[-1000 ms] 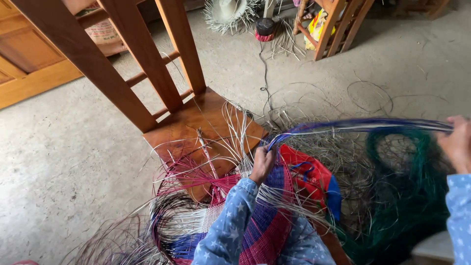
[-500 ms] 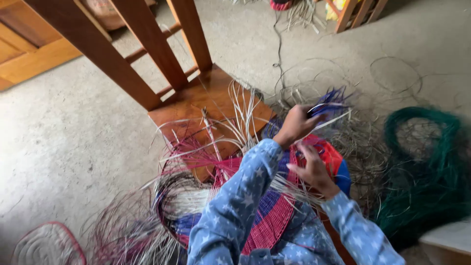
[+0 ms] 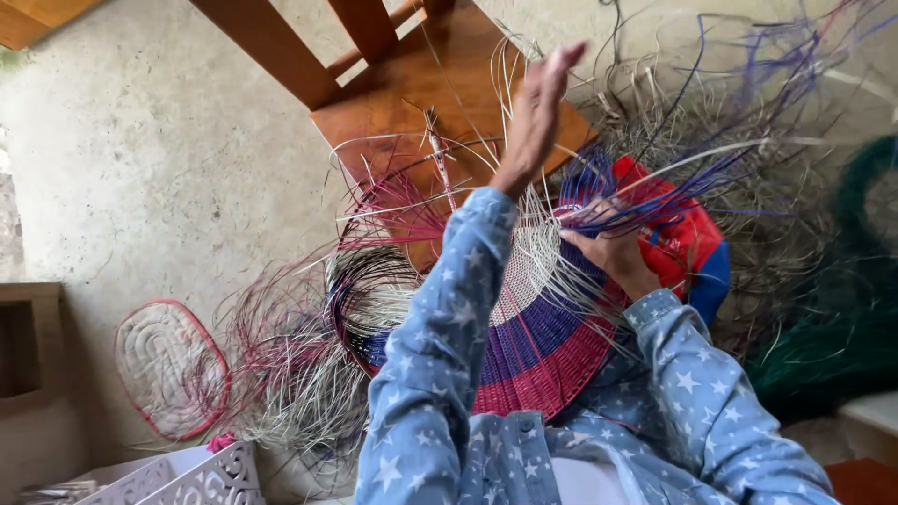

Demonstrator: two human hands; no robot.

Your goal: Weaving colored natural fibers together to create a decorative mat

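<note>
We see the half-woven basket (image 3: 538,346), a round disc of banded cream, purple and crimson weave, lying on the lap between the two star-printed blue sleeves, its loose strands fanning outward over the chair. Our right hand (image 3: 613,254) rests on the disc's upper edge, fingers curled closed around a bundle of purple strands (image 3: 655,192) that sweep up and to the right. Our left hand (image 3: 535,117) is raised well above the weave, blurred, fingers straight and together with nothing visibly in them; whether a thin fibre runs through them we cannot tell. Just beyond the right hand sits a red and blue cloth bundle (image 3: 687,243), touching the basket's rim. Beneath the spray of cream, pink and dark fibres stands a wooden chair (image 3: 393,93) with a glossy brown seat and slanted rails, set on a rough grey concrete floor (image 3: 150,168). At the far right lies a mass of dark green strands (image 3: 832,327). On the floor to the left rests a flat oval woven mat (image 3: 168,369), pale with a red border, and at the bottom edge shows the corner of a white perforated plastic basket (image 3: 178,477).
</note>
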